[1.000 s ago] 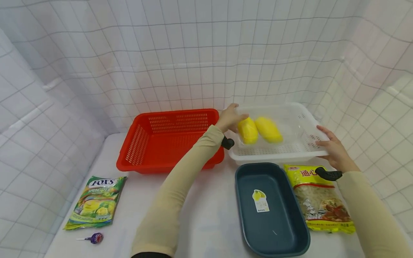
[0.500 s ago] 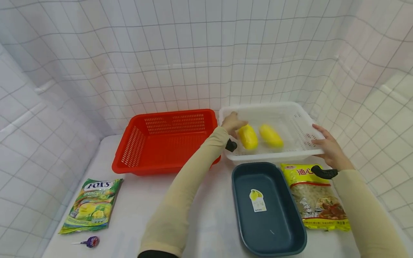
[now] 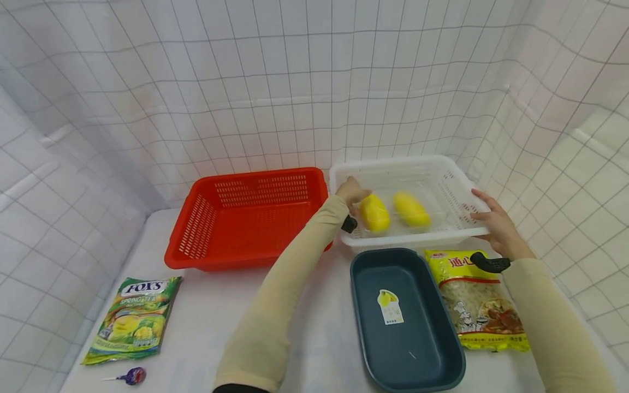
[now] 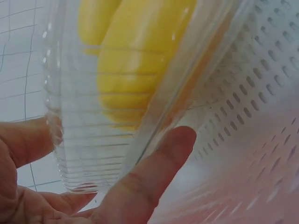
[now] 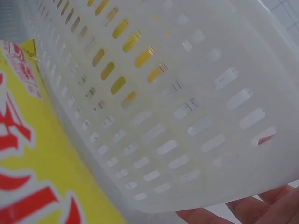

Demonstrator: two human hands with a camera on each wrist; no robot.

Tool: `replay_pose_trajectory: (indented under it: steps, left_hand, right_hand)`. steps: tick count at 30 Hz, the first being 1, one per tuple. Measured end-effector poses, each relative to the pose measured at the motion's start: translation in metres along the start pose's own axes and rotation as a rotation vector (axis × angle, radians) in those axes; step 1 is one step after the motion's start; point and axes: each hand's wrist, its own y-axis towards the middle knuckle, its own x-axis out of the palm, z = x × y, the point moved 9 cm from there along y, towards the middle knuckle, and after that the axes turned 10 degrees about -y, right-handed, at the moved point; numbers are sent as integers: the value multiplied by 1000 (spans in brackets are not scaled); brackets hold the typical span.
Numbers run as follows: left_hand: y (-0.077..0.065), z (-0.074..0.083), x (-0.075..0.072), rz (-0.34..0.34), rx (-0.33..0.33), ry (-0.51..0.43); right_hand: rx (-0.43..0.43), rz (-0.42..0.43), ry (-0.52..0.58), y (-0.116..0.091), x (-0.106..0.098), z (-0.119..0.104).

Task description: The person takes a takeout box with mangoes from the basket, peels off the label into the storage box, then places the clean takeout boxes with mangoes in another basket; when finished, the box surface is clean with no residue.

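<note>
My left hand (image 3: 352,192) grips the left end of a clear plastic box (image 4: 93,154), thumb on one side and fingers on the other. Two long yellow fruits (image 3: 411,209) show through the plastic. The box is inside the white plastic basket (image 3: 417,240) at the back right, towards its left end, and looks tilted in the left wrist view. My right hand (image 3: 498,226) holds the basket's right end by the rim, fingers curled under it in the right wrist view. Below that hand lies a yellow bag of macaroni (image 3: 479,305).
A red basket (image 3: 250,265) stands left of the white one, under my left forearm. In front of the white basket is a dark blue tray (image 3: 417,344) with a label inside. A green candy bag (image 3: 132,319) and a lollipop (image 3: 134,376) lie at the left.
My left hand has lowered the clear box deeper into the white basket, and the fruits sit further apart in it. The right hand keeps its hold on the rim; the head view has shifted slightly.
</note>
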Motion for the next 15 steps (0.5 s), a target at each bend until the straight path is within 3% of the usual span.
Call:
replay_pose_trajectory:
  steps: [6, 15]
  left_hand:
    - [11, -1, 3, 24, 21, 114]
    - [11, 4, 4, 67, 64, 265]
  right_hand:
    - [2, 9, -3, 0, -1, 2]
    - [11, 11, 5, 1, -1, 1]
